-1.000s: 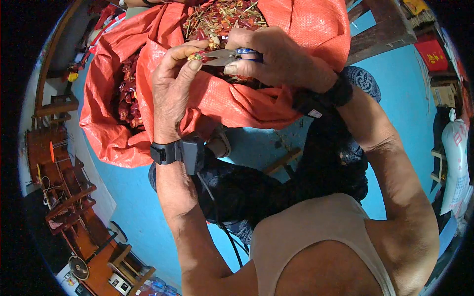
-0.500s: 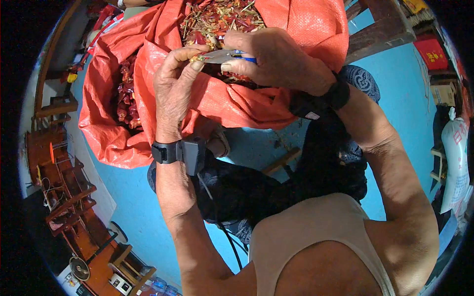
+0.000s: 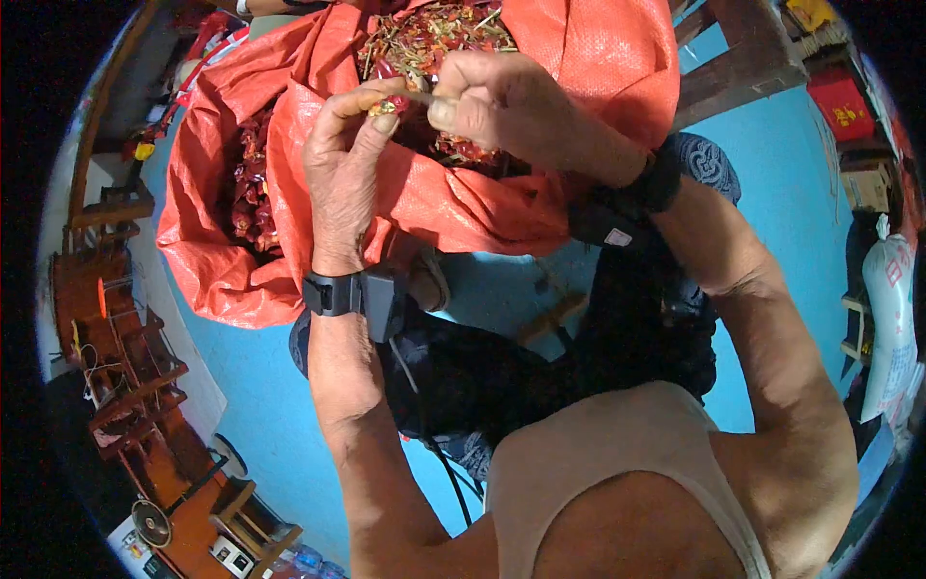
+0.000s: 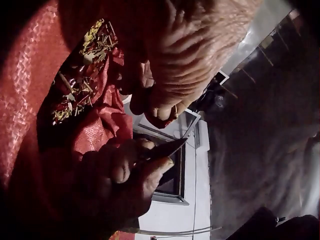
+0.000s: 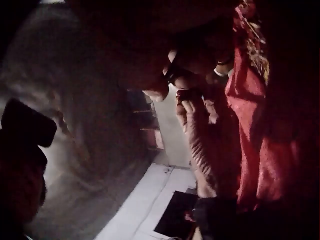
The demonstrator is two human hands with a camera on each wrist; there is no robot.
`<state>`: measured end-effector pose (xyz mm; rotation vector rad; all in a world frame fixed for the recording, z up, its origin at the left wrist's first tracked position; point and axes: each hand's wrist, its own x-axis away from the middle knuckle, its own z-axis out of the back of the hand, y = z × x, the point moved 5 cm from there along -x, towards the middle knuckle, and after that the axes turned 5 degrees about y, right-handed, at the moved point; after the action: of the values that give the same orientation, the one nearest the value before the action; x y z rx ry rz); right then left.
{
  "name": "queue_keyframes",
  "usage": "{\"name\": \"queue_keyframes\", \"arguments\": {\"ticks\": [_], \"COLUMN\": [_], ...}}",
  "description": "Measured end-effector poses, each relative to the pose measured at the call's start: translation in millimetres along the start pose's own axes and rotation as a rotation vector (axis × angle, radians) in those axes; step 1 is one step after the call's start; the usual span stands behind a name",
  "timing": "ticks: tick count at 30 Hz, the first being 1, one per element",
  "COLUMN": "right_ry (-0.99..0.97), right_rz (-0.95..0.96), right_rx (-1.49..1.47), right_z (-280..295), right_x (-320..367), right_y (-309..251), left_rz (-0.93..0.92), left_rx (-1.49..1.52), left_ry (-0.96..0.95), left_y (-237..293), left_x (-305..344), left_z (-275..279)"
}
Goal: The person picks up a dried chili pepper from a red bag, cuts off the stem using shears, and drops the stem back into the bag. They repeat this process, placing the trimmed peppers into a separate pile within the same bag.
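Observation:
My left hand [image 3: 342,179] pinches a dried red chili [image 3: 389,105] between thumb and fingers, its pale stem end toward the thumb. Facing it from the right, my right hand [image 3: 516,111] grips a pair of small scissors, mostly hidden by the fingers. Their dark blades [image 4: 170,148] point up toward the chili in the left wrist view, just short of it. Both hands are over an open red woven sack [image 3: 473,207] that holds chilies and cut stem bits [image 3: 439,39]. The right wrist view is dark, with the left hand's wrinkled side in its middle.
Left of the hands, a second opening of red sacking [image 3: 207,280] shows whole red chilies [image 3: 253,207]. A wooden stool or bench frame [image 3: 743,72] stands at the upper right. A full white sack [image 3: 889,318] is at the far right on the blue floor [image 3: 781,193].
The scissor blades, spread at the chili one second ago and closed half a second ago, have drawn back slightly right. More of the red chili shows now. The left hand still holds it.

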<state>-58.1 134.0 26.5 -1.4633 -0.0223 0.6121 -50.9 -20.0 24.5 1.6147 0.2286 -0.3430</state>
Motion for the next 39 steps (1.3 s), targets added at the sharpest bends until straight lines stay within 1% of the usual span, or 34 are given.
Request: {"name": "queue_keyframes", "arguments": {"ticks": [1,3,5,6,7,8,9,11,12,14,16,18,20,22,24,27,28,30,31,32,33,34,35,37,39], "right_ry": [-0.002,0.058,0.072,0.085,0.083,0.085,0.087,0.087,0.085,0.100,0.116,0.003,0.002,-0.003,0.017,0.007,0.006,-0.016,-0.016,0.020,0.056,0.056,0.063,0.071,0.122], "right_rz": [0.008,0.146,0.181,0.213,0.214,0.175,0.136,0.134,0.132,0.141,0.151,-0.026,-0.027,-0.025,0.027,0.031,0.030,-0.055,-0.055,-0.054,-0.053,-0.054,-0.037,-0.019,0.118], "right_rx": [0.004,0.326,0.391,0.451,0.451,0.422,0.394,0.410,0.425,0.405,0.383,0.224,0.226,0.229,0.269,0.272,0.271,0.227,0.228,0.192,0.156,0.156,0.165,0.175,0.352], "right_z": [0,1,0,-1,-3,-3,-3,-3,-2,-3,-2,-4,-1,0,-1,-2,-2,-3,-4,-4,-4,-5,-5,-4,-4], "right_x": [-1,2,4,5,5,5,5,4,4,4,2,-1,-1,-1,2,2,2,1,0,0,0,0,0,0,2], "right_y": [-2,-10,-9,-10,-9,-6,-4,-6,-6,-3,4,18,17,13,6,5,6,12,13,14,14,16,17,15,2], "left_rz": [0.010,-0.035,-0.124,-0.125,-0.163,-0.201,-0.201,-0.248,-0.247,-0.334,-0.367,-0.401,-0.350,-0.367,-0.383,-0.401,-0.432,-0.464,-0.505,-0.546,-0.546,-0.585,-0.625,-0.644,-0.665], "left_rx": [-0.049,-0.086,-0.189,-0.188,-0.226,-0.263,-0.263,-0.361,-0.360,-0.445,-0.472,-0.498,-0.394,-0.416,-0.440,-0.483,-0.536,-0.589,-0.649,-0.708,-0.708,-0.727,-0.745,-0.752,-0.759], "left_ry": [0.038,0.045,0.056,0.058,0.061,0.063,0.064,0.080,0.081,0.076,0.073,0.067,0.129,0.126,0.124,0.121,0.120,0.120,0.119,0.118,0.117,0.112,0.107,0.104,0.101], "left_y": [0,1,4,4,7,9,8,8,7,9,10,11,8,8,9,11,13,16,17,19,19,19,20,20,21], "left_x": [0,0,-1,-1,-1,-1,-1,0,-1,0,0,0,0,0,0,0,0,1,1,2,1,2,2,3,3], "left_z": [2,5,6,6,5,4,5,5,5,4,4,2,3,3,3,2,1,0,0,-1,-1,-2,-3,-2,-3]}}
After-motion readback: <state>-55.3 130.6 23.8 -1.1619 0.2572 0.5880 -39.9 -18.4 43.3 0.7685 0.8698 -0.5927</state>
